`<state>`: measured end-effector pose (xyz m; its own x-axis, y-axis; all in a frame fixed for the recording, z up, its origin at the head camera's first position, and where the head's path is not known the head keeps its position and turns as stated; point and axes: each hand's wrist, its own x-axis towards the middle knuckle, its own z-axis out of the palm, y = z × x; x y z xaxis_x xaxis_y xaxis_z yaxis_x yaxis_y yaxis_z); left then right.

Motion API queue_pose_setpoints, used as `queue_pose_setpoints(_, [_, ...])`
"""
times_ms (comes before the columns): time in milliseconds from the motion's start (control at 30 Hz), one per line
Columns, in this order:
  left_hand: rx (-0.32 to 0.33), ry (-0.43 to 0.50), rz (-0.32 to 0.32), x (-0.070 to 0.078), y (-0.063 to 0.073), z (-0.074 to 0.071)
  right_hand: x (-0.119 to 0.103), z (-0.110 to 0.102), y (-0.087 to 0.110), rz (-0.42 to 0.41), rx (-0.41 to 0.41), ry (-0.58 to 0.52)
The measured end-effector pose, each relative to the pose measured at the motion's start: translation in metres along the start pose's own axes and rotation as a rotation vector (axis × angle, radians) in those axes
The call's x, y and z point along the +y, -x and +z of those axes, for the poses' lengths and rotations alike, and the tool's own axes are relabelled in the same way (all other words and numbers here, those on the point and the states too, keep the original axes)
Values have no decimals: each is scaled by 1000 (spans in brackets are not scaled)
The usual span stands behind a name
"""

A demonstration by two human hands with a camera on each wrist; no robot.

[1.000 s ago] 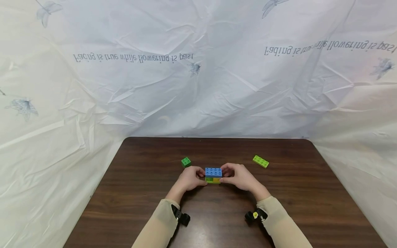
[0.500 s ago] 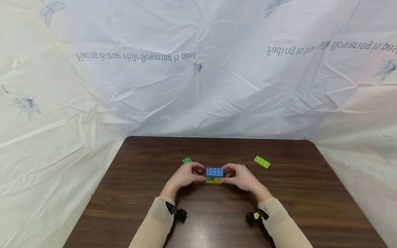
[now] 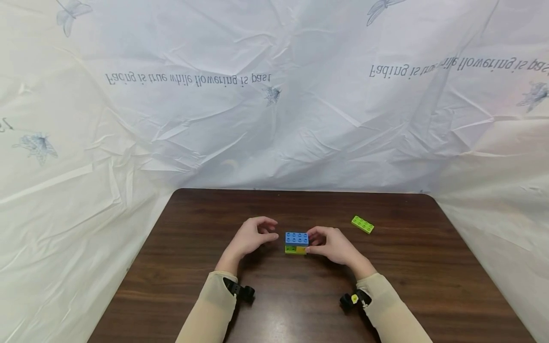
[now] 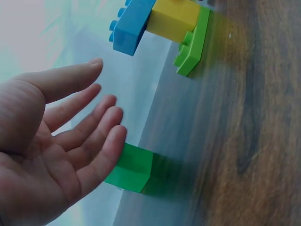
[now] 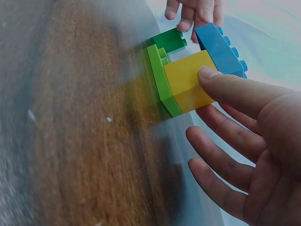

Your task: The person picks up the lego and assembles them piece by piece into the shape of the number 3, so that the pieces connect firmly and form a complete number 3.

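Note:
A small stack of toy building bricks stands on the table: a lime green plate (image 4: 195,44) at the bottom, a yellow brick (image 5: 188,82) on one end of it, a blue brick (image 3: 297,238) on top. The blue brick overhangs the plate's other end, leaving a gap. My right hand (image 3: 332,245) pinches the stack's right end, thumb against the yellow brick's face. To the left, my left hand (image 3: 253,234) is apart from the stack, holding nothing, fingers loosely extended. A green brick (image 4: 134,169) lies just beyond its fingers; in the head view that hand hides it.
Another lime green plate (image 3: 362,224) lies on the dark wooden table (image 3: 411,267), back right. A white printed plastic sheet (image 3: 274,143) hangs behind the table and along both sides. A small black camera (image 3: 247,294) is strapped at each wrist.
My left hand has let go of the stack and moved left and away from me, now covering the green brick in the head view. My right hand keeps its grip.

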<state>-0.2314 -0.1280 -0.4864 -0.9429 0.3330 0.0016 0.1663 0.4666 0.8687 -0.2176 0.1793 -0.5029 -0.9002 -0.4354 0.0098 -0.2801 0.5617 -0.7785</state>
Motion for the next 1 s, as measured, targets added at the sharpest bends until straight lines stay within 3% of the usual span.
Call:
queue_pose_setpoints(500, [297,-16,124,-6,-3,-10,-1,0,1,5,-2,-12])
queue_pose_setpoints(767, [327,-51,122,-13,-4,-14,-1,0,1,4,2,-15])
queue_pose_setpoints(1000, [299,-79,46,-20,-5,-13,-2,0,1,0,0,-15])
